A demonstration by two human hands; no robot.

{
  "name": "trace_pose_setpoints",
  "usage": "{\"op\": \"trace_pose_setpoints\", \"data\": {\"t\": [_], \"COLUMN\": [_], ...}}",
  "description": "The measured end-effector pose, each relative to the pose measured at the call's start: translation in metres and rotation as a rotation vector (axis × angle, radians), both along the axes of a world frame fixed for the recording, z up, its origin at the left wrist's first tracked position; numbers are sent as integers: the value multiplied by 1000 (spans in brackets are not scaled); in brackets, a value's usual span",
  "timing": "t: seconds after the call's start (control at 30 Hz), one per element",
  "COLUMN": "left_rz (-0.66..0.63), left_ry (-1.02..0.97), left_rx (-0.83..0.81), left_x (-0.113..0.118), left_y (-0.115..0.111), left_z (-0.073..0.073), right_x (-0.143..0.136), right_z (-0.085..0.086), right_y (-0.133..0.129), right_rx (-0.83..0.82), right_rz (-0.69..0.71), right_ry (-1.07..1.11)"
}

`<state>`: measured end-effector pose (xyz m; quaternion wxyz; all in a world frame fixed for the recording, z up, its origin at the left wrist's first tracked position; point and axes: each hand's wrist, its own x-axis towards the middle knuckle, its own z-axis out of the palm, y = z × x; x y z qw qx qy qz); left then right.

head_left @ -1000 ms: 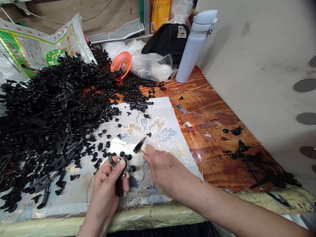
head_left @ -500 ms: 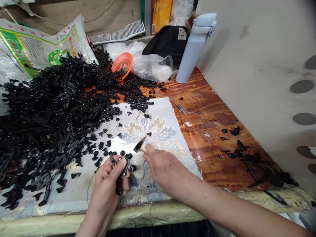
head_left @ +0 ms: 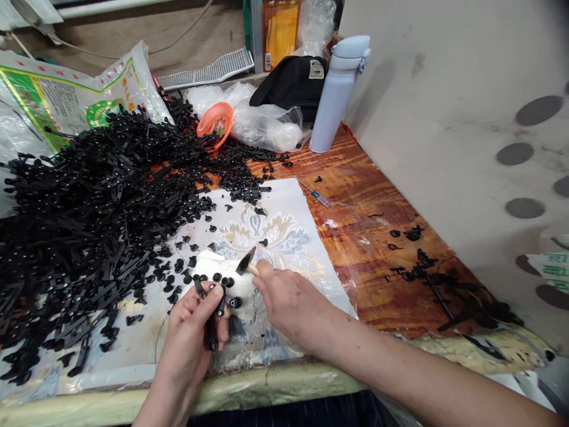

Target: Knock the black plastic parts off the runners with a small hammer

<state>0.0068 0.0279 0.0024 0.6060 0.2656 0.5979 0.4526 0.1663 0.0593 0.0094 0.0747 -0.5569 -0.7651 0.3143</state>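
Observation:
Several small black plastic parts (head_left: 211, 332) are held in my left hand (head_left: 193, 320), its thumb pressed on them near the table's front. My right hand (head_left: 288, 296) is closed round the wooden handle of a small tool with a dark, wedge-shaped metal head (head_left: 246, 261). The head points toward the left hand and is apart from it. Beneath both hands lies a patterned cloth (head_left: 284, 207) with a white pad (head_left: 242, 287) on it. Round black pieces (head_left: 235, 302) rest on the pad beside my left fingertips.
A large heap of black parts (head_left: 102, 201) covers the left side. Behind are an orange dish (head_left: 221, 112), plastic bags (head_left: 267, 127), a black bag (head_left: 288, 89) and a pale blue bottle (head_left: 335, 98). A screwdriver (head_left: 320, 198) and black pieces (head_left: 422, 270) lie to the right.
The camera view has shifted slightly, moving the background down and left. Both hands keep their grips and stay in nearly the same places.

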Motion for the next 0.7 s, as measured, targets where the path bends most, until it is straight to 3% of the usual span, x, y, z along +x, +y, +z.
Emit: {"op": "trace_pose_setpoints", "data": {"t": [0.33, 0.7], "left_rz": [-21, 64], "left_ry": [31, 63], "left_rx": [18, 10], "left_x": [-1, 1], "left_y": [-2, -3], "left_z": [-1, -3], "right_x": [-1, 5], "right_z": [1, 8], "right_y": [-1, -8], "right_rx": [-10, 36], "right_rz": [3, 38], "right_ry": [-9, 72]}}
